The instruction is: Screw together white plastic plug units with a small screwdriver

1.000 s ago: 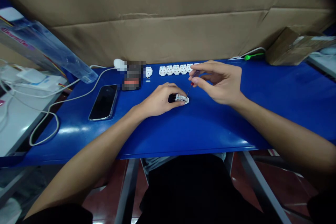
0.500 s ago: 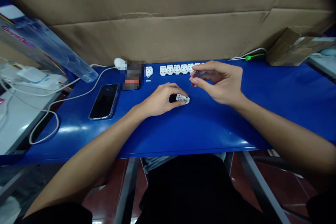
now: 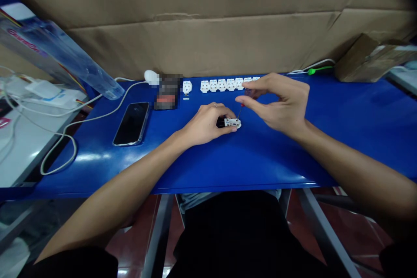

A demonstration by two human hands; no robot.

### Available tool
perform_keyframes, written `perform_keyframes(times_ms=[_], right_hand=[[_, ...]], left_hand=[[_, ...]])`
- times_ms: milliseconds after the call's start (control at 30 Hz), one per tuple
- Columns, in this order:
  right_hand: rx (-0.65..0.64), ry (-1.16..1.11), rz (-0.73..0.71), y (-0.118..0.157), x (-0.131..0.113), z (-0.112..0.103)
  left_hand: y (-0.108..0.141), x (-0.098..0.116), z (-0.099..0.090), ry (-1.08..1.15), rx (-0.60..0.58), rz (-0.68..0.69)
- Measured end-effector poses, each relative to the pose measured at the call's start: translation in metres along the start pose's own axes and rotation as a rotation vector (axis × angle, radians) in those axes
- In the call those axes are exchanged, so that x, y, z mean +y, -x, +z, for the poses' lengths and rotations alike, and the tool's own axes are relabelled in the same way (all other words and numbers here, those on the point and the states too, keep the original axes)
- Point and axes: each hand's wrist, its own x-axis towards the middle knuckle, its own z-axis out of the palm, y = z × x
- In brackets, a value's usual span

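Observation:
My left hand [image 3: 210, 125] is closed on a small white electrical module [image 3: 232, 123], its thumb and fingers pinching the sides against the blue table [image 3: 208, 165]. My right hand [image 3: 276, 102] grips a small screwdriver [image 3: 242, 107] by its dark purplish handle. The thin shaft slants down to the left, and its tip meets the right part of the module. Behind the hands, a row of several similar white modules [image 3: 222, 84] lies along the back; my right hand partly covers its right end. A single white module [image 3: 187, 87] stands apart to the left.
A phone [image 3: 132, 124] lies at the left, near a white cable [image 3: 73, 139] and a pixelated dark object [image 3: 167, 91]. A tall clear plastic container [image 3: 81, 61] leans at the far left. Cardboard [image 3: 208, 43] walls the back; a box [image 3: 361, 61] and green-handled tool [image 3: 312, 71] sit right.
The whole view has shifted slightly. Both hands keep their grips, and the screwdriver stays at the right part of the module, now leaning more to the right.

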Motion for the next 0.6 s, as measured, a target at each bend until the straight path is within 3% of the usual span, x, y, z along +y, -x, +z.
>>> perform_keyframes(times_ms=[200, 600], right_hand=[[0.012, -0.001, 0.142, 0.0016, 0.003, 0.0007], [0.048, 0.015, 0.155, 0.0062, 0.005, 0.004]], left_hand=[[0.0004, 0.0006, -0.004, -0.047, -0.006, -0.08], [0.001, -0.0033, -0.0032, -0.008, 0.0, -0.029]])
